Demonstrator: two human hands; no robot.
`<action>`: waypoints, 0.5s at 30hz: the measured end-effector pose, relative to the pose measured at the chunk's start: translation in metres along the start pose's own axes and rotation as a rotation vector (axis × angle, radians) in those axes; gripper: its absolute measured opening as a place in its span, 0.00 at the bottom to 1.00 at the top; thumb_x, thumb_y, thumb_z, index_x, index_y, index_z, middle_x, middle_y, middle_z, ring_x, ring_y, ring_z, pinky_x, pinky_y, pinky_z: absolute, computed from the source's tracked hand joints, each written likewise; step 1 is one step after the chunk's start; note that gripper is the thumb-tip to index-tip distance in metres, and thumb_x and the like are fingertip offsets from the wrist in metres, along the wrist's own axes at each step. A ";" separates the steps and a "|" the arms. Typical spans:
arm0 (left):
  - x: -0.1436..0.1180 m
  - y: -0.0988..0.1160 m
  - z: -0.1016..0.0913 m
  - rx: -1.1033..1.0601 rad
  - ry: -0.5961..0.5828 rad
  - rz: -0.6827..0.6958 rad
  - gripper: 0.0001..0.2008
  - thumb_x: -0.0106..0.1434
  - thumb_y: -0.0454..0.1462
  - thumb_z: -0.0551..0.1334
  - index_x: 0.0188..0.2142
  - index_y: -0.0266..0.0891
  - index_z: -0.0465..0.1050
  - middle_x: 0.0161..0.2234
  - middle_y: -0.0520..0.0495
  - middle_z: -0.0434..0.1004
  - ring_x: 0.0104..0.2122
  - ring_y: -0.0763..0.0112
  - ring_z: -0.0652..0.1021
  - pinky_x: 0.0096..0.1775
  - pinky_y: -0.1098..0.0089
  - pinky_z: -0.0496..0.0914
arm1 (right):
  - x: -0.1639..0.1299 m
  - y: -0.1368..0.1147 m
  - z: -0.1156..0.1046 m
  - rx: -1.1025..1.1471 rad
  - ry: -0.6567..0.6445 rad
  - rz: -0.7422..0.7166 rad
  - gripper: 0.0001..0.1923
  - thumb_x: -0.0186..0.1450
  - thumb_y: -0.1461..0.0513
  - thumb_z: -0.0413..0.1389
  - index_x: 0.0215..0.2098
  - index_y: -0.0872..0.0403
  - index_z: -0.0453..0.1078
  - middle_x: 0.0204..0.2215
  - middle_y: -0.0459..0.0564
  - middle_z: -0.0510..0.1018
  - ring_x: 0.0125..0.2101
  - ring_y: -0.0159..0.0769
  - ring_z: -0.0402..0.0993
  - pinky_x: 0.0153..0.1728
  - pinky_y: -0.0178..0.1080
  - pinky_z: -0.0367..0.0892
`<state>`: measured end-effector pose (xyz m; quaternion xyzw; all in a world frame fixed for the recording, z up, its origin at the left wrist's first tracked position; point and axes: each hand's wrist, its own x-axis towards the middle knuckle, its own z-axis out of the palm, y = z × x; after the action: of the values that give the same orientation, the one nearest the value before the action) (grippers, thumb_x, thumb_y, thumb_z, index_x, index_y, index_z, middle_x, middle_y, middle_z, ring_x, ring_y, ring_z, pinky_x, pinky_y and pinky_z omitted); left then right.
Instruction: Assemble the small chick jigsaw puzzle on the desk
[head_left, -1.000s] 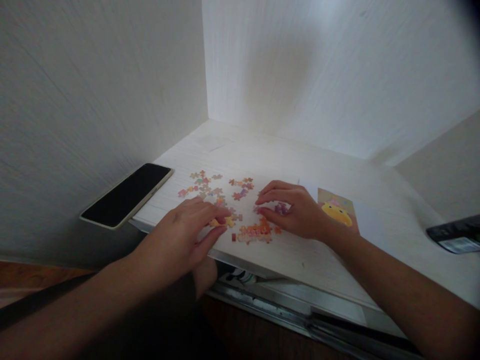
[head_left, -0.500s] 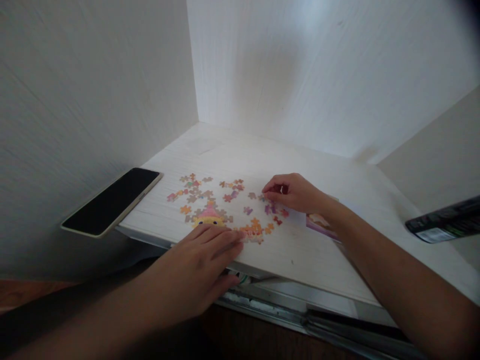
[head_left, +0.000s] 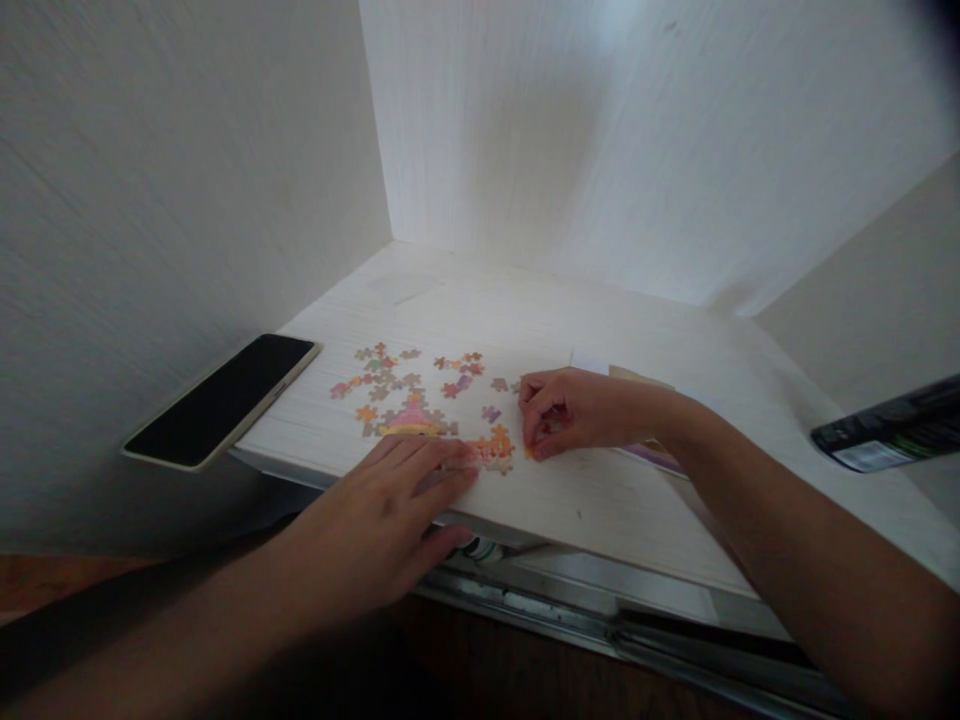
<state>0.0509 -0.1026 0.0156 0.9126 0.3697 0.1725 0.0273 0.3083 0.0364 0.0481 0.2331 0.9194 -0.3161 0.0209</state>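
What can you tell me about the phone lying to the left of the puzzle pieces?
The phone is a slim slab with a black, unlit screen facing up and a pale, cream-coloured edge. It lies flat at the left end of the white tabletop, tight along the side wall, with its near end sticking out past the table's front edge. Nothing rests on it and neither hand touches it; the left hand is nearest, and the scattered puzzle pieces lie just to its right.

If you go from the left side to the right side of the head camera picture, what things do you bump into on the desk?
Phone → loose puzzle pieces → joined orange puzzle patch → right hand → dark packet at the right edge.
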 end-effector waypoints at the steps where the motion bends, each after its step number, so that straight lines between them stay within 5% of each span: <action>1: 0.000 0.000 0.000 -0.001 0.010 -0.008 0.18 0.68 0.39 0.59 0.56 0.35 0.69 0.53 0.35 0.70 0.54 0.53 0.71 0.55 0.51 0.69 | 0.000 -0.001 0.000 -0.009 0.001 -0.004 0.06 0.60 0.60 0.64 0.34 0.54 0.80 0.37 0.49 0.74 0.30 0.29 0.69 0.33 0.34 0.65; 10: 0.000 0.003 0.001 -0.018 0.005 0.007 0.17 0.68 0.38 0.59 0.54 0.33 0.70 0.55 0.35 0.71 0.55 0.53 0.71 0.57 0.50 0.68 | -0.003 -0.004 0.002 0.077 0.031 0.021 0.02 0.59 0.62 0.62 0.31 0.53 0.76 0.23 0.43 0.74 0.24 0.28 0.67 0.26 0.32 0.62; 15: 0.000 0.007 0.005 -0.030 -0.032 0.021 0.18 0.69 0.39 0.58 0.55 0.32 0.69 0.57 0.37 0.70 0.56 0.53 0.70 0.58 0.50 0.66 | 0.008 0.000 0.013 0.356 0.231 0.128 0.07 0.61 0.59 0.60 0.33 0.55 0.75 0.24 0.44 0.76 0.22 0.27 0.68 0.22 0.32 0.64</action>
<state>0.0570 -0.1074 0.0125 0.9185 0.3572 0.1635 0.0451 0.2998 0.0321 0.0365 0.3257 0.8287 -0.4428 -0.1058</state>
